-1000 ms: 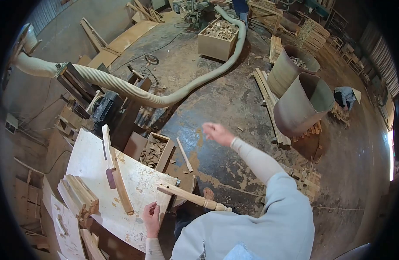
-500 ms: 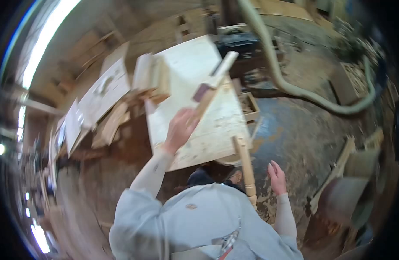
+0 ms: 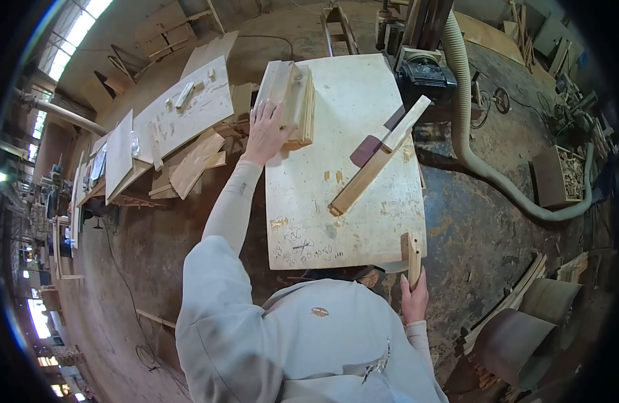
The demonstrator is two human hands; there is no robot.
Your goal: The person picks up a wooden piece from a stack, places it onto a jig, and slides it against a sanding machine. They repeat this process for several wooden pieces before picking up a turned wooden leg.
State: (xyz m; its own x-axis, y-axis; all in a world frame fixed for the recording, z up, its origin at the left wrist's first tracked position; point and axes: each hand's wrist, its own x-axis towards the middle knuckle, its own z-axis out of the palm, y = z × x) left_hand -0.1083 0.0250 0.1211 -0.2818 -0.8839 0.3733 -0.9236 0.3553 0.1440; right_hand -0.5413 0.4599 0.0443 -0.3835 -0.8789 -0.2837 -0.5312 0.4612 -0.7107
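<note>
My left hand (image 3: 266, 134) lies on a stack of wooden boards (image 3: 297, 101) at the back left of the pale tabletop (image 3: 353, 94). Its fingers are stretched over the nearest board and the thumb points right. My right hand (image 3: 414, 300) is closed around the near end of a wooden leg (image 3: 414, 260), which juts over the tabletop's front right edge. Diagonally across the tabletop lies a wooden bar (image 3: 363, 183), with a purple-brown block (image 3: 366, 151) beside its middle. Pencil marks show near the front left corner.
Left stands another board-topped table (image 3: 188, 111) with wood offcuts. A motor (image 3: 427, 79) sits beyond the back right corner, and a thick ribbed hose (image 3: 463, 121) curves down to the floor. Curved sheets (image 3: 508, 336) and wood strips lie at the right.
My left hand has left the wooden bar, which now lies on the tabletop, and moved onto the board stack. My right hand, earlier free, has closed on the wooden leg. The view has shifted.
</note>
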